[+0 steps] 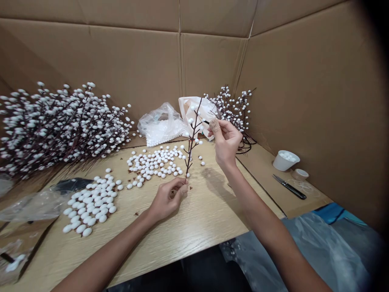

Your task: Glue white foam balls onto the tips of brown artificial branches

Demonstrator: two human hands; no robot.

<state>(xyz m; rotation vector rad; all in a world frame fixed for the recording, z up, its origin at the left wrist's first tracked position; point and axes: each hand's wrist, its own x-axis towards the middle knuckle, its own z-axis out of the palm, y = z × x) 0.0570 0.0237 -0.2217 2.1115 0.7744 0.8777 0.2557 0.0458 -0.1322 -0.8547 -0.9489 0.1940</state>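
Note:
My left hand is closed in a pinch around the lower end of a dark brown artificial twig, which stands nearly upright over the table. A few of its side shoots carry white balls, while others are bare. Beside the twig's upper part, my right hand pinches a thin dark stick whose pale tip points at the twig. Most of that stick is hidden by the fingers, and its kind is unclear. Behind the twig lies a spread of small white berry-like balls with brown star-shaped bases. Larger white balls lie to the left.
Finished-looking white-berry branches are heaped at left; another bunch lies back right. A clear bag of white beads sits at the back. At right are a white cup, a tape roll and dark-handled snips. Cardboard walls surround the table.

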